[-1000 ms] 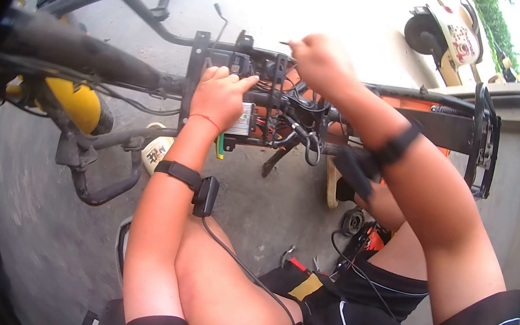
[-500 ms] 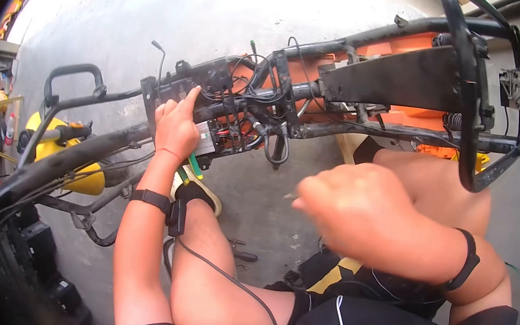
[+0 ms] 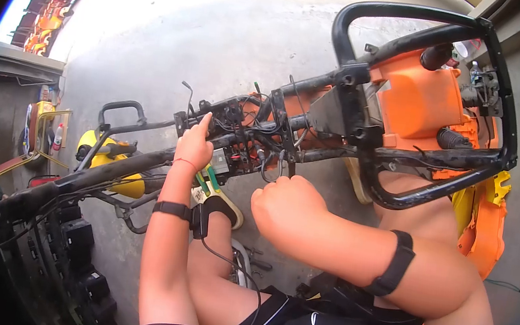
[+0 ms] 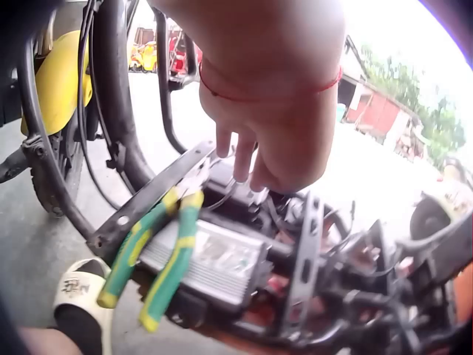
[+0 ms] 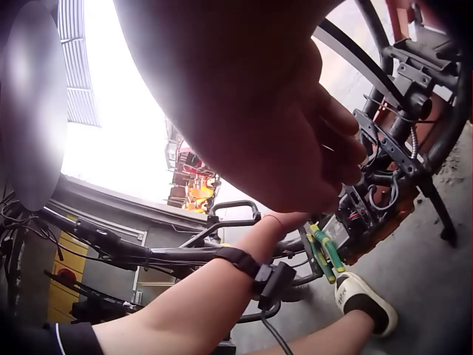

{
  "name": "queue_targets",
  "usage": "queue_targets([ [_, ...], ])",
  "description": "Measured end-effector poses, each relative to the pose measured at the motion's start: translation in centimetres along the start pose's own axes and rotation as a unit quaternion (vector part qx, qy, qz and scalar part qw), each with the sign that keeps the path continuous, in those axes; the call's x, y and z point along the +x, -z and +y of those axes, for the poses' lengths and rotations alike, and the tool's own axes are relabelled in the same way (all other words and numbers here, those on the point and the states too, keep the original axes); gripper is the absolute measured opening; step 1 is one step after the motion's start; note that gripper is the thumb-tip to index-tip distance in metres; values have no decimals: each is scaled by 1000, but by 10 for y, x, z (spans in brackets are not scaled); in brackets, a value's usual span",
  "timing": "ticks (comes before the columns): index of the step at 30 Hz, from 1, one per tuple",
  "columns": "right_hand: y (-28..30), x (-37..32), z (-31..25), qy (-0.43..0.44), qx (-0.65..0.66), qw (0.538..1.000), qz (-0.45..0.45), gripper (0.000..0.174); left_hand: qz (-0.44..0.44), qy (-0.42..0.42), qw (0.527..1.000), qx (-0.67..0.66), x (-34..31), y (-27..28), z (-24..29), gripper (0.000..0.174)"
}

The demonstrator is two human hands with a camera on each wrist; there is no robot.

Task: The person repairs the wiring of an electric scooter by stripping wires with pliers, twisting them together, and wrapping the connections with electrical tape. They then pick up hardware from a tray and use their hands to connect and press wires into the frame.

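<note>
Over the black bar frame [image 3: 315,149], my left hand [image 3: 194,148] reaches with its index finger extended to the dark parts near the cross plate; the other fingers hang down in the left wrist view. Green and yellow pliers [image 4: 177,259] lie beside that hand, across the plate and a finned silver box [image 4: 222,259]. My right hand [image 3: 290,210] is raised on the near side of the frame, its fingers curled. In the right wrist view a small metallic glint shows between the fingers of that hand [image 5: 295,140]; its shape is mostly hidden.
Cables and connectors [image 3: 265,127] fill the middle of the frame. A large black loop bar [image 3: 401,199] rises on the right over orange panels [image 3: 413,111]. Yellow bodywork [image 3: 127,184] and a long tube [image 3: 92,175] are left. A shoe [image 4: 81,288] stands below.
The view has swung toward the right end of the frame. My right hand has come down from above the frame to its near side. My left hand stays by the cross plate.
</note>
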State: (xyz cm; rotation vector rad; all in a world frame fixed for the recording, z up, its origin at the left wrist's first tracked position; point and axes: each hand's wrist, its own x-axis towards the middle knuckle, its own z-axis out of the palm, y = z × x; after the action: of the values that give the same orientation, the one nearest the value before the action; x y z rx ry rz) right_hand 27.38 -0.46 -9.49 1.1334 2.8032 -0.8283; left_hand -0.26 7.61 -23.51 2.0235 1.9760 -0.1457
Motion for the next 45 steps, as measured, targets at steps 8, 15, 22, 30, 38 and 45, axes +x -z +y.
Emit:
queue_targets([
  [8, -14, 15, 0, -63, 38, 994, -75, 20, 250, -226, 930, -144, -112, 165, 154, 32],
  [15, -32, 27, -4, -60, -7, 995, -85, 23, 176, -611, 770, -48, -211, 256, 279, 27],
  [22, -39, 32, -10, -114, -13, 990, -83, 23, 8, -532, 836, -137, -251, 261, 334, 26],
  [30, -84, 63, -45, -88, -125, 988, -7, 28, 5, -640, 750, -166, -212, 205, 368, 39],
  [38, -16, 36, -7, -36, 19, 996, -77, 36, 138, -157, 923, -324, -185, 179, 166, 37],
  [45, 4, 13, -5, -93, 115, 982, 120, 21, 307, -7, 931, -197, -217, 124, 136, 34],
])
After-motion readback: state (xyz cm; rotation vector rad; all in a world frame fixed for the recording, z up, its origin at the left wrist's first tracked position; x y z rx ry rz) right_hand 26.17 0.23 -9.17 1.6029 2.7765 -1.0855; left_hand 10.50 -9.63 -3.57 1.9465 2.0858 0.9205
